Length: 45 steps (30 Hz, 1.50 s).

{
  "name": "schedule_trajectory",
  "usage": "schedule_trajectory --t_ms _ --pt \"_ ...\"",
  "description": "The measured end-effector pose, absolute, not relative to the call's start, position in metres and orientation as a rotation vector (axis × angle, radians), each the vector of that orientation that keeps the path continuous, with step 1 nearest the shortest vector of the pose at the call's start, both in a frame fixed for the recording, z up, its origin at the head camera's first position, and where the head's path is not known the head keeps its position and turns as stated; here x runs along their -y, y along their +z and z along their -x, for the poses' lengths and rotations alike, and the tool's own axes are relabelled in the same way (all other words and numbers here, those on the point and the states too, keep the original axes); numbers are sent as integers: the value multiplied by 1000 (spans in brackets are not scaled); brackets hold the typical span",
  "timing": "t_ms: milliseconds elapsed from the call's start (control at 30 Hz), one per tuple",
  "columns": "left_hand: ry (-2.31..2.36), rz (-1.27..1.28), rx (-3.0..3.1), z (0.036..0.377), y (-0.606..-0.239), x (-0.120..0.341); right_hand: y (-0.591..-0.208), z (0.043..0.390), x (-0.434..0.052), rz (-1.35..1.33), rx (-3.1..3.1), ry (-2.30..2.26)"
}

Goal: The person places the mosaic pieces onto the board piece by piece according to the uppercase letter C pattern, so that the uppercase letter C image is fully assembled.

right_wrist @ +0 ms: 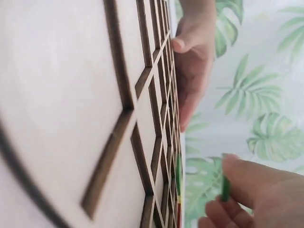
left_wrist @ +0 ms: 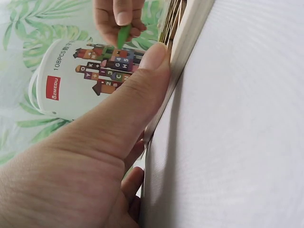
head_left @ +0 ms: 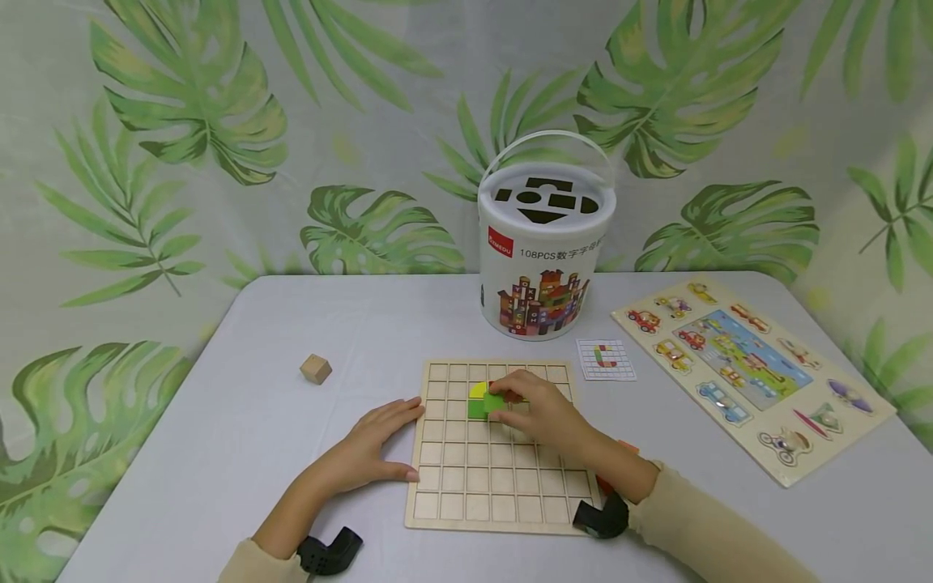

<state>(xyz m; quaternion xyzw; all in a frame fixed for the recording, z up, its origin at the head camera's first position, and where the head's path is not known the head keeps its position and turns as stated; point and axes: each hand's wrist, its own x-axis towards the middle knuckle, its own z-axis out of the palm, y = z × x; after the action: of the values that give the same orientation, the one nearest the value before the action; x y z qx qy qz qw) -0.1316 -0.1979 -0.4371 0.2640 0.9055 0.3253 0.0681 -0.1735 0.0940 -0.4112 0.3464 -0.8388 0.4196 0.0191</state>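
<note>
Wooden grid board (head_left: 496, 486) lies flat on the desk (head_left: 255, 421). Left hand (head_left: 372, 449) rests flat and released against its edge to keep it from sliding. Right hand (head_left: 543, 413) pinches a green block (head_left: 490, 402) over the squares.

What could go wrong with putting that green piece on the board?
The green piece is only pinched by the right hand, so it might slip or land crooked across the grid lines. It could also bump the yellow piece beside it. The wooden board might slide if the left hand at its edge lets go.
</note>
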Motion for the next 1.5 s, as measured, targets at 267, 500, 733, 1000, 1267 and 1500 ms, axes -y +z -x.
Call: schedule_trajectory --t_ms 267,500,733,1000,1267,1500 --pt "975 -806 -2729 132 -437 198 -423 173 -92 -1179 2795 1204" --pt "972 -813 -2735 132 -438 199 -424 174 -91 -1228 2842 1065" --pt "985 -807 -2733 132 -439 199 -423 173 -91 -1258 2854 1029" --pt "985 -797 -2726 132 -438 199 -421 174 -86 -1297 2836 937" --pt "978 -802 -2729 132 -437 198 -418 175 -84 -1310 2851 861" --pt "983 -805 -2723 132 -438 199 -407 170 -94 -1210 2966 1130"
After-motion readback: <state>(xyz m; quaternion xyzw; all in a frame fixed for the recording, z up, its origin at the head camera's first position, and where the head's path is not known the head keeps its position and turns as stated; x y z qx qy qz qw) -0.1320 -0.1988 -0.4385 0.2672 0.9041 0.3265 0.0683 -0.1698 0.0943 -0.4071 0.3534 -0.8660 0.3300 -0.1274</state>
